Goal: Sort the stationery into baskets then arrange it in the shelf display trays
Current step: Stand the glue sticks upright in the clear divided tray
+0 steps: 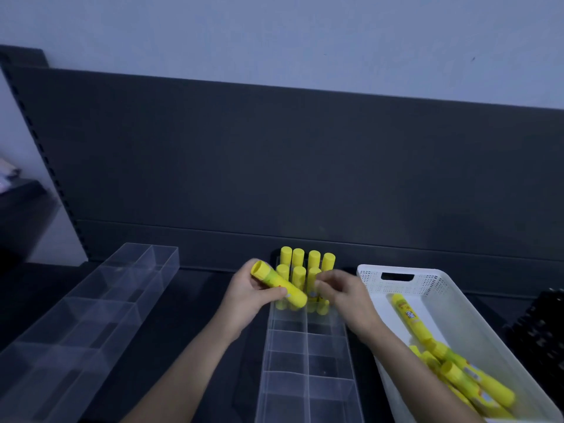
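My left hand (244, 296) grips a yellow glue stick (279, 283), held slanted over the far end of the clear divided tray (306, 361). Several yellow glue sticks (308, 264) stand upright in that tray's far compartments. Just right of the held stick, my right hand (343, 296) hovers with its fingers curled at the standing sticks; whether it holds one is hidden. A white perforated basket (406, 280) to the right holds several more yellow glue sticks (451, 370) lying loose.
A second clear divided tray (91, 303) lies at an angle on the left of the dark shelf. A black mesh object (540, 334) shows at the right edge. The dark shelf back panel (274, 154) rises behind the trays.
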A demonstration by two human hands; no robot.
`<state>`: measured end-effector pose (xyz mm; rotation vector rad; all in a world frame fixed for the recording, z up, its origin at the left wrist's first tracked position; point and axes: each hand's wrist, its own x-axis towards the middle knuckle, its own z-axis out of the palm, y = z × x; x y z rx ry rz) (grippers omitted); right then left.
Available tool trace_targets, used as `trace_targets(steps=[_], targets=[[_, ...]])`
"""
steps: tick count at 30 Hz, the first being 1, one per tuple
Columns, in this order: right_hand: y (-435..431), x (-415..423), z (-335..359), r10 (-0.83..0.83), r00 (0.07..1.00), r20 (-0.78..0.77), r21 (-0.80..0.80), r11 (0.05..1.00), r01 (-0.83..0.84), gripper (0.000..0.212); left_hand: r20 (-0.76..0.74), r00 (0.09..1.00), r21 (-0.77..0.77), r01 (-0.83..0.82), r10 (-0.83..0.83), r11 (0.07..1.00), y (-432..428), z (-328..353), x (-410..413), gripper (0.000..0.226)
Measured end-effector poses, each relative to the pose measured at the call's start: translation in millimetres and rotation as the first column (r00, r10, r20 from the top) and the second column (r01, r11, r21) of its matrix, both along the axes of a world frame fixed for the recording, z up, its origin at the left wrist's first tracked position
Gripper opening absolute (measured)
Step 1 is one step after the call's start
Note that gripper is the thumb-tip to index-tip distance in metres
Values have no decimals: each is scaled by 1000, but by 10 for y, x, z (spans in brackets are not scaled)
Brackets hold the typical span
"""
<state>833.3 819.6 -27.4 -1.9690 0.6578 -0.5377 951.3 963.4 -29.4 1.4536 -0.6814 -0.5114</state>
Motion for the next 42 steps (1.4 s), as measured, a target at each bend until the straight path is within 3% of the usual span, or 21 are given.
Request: trace_targets(steps=[1, 3, 4, 6, 9, 12, 14, 17, 34, 42], targets=[[105, -7, 18, 94, 995, 26, 183, 978, -97, 6, 0, 1000, -17, 26, -26, 1000, -7, 14, -24, 33], [251, 6, 15, 200, 973, 112, 517, 825, -229, 13, 4, 998, -27, 55, -55, 998, -20, 24, -70, 32], [285, 14, 16, 186, 970, 159, 604, 759, -244, 12, 1, 999, -20, 50, -50, 999, -12, 16, -77, 32], [269, 27, 55, 80, 977, 198, 651, 734, -192, 6, -12, 999, 37, 36, -36, 999, 37, -28, -46, 30], [105, 42, 97, -66, 989, 134, 467, 884, -4, 18, 176, 984, 295, -81, 29, 952, 153, -192, 83, 27], [46, 110, 97, -63, 996, -59, 98, 993, 69, 21, 395, 918, 431, -141, -46, 892, 211, -343, 113, 27], [107, 207, 30, -32, 980, -196, -124, 992, 7, 26, 464, 872, 474, -99, -153, 875, 204, -410, 64, 31], [228, 341, -102, 39, 950, -311, -309, 941, -139, 26, 469, 862, 481, -69, -191, 874, 217, -445, 30, 34], [346, 362, -296, 56, 910, -411, -333, 920, -207, 22, 476, 843, 486, -17, -249, 874, 254, -474, 104, 34], [175, -118, -33, -28, 973, -228, -353, 934, -56, 37, 527, 817, 504, -79, -234, 860, 157, -258, -5, 14]])
